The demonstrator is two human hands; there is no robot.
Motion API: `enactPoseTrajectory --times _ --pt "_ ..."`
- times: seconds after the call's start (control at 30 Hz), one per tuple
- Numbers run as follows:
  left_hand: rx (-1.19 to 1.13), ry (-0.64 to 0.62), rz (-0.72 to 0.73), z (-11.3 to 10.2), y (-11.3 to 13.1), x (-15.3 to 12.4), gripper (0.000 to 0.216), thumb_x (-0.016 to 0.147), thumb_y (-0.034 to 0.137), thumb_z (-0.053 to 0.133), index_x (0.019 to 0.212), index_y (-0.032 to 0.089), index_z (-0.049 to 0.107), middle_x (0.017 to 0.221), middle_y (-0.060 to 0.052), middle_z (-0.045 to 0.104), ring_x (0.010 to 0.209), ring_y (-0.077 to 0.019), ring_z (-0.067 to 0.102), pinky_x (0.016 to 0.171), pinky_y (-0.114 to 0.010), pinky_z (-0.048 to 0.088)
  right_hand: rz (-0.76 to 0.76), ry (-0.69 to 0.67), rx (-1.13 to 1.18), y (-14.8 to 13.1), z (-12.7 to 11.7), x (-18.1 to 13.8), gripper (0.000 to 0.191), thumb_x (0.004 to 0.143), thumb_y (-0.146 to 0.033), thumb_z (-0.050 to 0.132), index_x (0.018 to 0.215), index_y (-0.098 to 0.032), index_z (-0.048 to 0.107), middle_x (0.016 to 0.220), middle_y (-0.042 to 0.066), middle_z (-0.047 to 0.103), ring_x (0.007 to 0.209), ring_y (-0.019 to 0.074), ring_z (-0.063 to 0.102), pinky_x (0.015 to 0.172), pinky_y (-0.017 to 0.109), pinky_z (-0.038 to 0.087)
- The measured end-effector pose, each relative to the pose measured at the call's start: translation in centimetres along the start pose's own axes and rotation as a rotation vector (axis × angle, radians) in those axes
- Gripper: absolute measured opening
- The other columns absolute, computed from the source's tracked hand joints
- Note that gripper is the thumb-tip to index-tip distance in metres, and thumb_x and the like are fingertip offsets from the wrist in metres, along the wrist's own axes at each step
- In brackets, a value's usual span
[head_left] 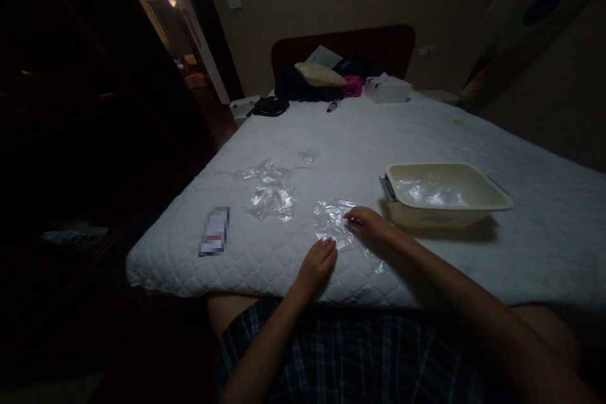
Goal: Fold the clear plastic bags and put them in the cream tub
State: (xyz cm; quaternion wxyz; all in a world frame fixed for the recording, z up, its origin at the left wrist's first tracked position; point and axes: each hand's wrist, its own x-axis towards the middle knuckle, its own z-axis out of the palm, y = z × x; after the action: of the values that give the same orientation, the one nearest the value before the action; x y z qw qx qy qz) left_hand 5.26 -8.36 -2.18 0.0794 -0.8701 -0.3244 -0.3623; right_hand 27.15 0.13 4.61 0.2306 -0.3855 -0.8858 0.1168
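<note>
A clear, crinkled plastic bag (pixel 327 218) lies spread on the white quilted bed in front of me. My left hand (pixel 318 265) rests on its near edge, fingers laid flat. At the bag's right side my right hand (pixel 368 222) has its fingers curled together over the edge, pinching the film. Another bit of clear plastic (pixel 376 262) shows below my right wrist. Farther left, more clear plastic bags (pixel 272 196) lie in a loose heap, with a small separate one (pixel 309 156) beyond them.
On the right stands a cream plastic bin (pixel 445 218) with grey handles and clear plastic inside. A phone (pixel 215 231) lies at the left near the bed's edge. Toward the headboard (pixel 345 41) are a white box (pixel 388 89), a black bag (pixel 271 106) and piled bedding. A fan (pixel 542 9) stands right.
</note>
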Motion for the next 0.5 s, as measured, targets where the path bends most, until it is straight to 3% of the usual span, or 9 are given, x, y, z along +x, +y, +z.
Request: enactPoseTrajectory --times 0.33,0.5 --pt "-0.023 0.006 0.011 -0.2 -0.1 0.0 0.027 0.085 0.01 0.04 0.108 0.014 0.054 0.115 -0.013 0.058 0.119 -0.0223 0.043 0.094 -0.046 0.043 -0.101 0.12 -0.199 -1.8 -2.1 -9.9 0.021 0.084 -0.023 0.048 0.1 -0.019 0.06 0.093 0.01 0.063 0.083 0.0183 0.057 0.071 0.033 0.045" --pt "-0.011 0.034 0.013 -0.5 0.0 0.2 0.024 0.084 0.009 0.042 0.103 0.013 0.057 0.111 -0.013 0.06 0.117 -0.0225 0.046 0.093 -0.046 0.043 -0.219 0.097 -0.302 -2.5 -1.5 -12.2 0.024 0.084 -0.018 0.047 0.105 -0.02 0.058 0.098 0.01 0.063 0.088 0.0191 0.056 0.074 0.035 0.044"
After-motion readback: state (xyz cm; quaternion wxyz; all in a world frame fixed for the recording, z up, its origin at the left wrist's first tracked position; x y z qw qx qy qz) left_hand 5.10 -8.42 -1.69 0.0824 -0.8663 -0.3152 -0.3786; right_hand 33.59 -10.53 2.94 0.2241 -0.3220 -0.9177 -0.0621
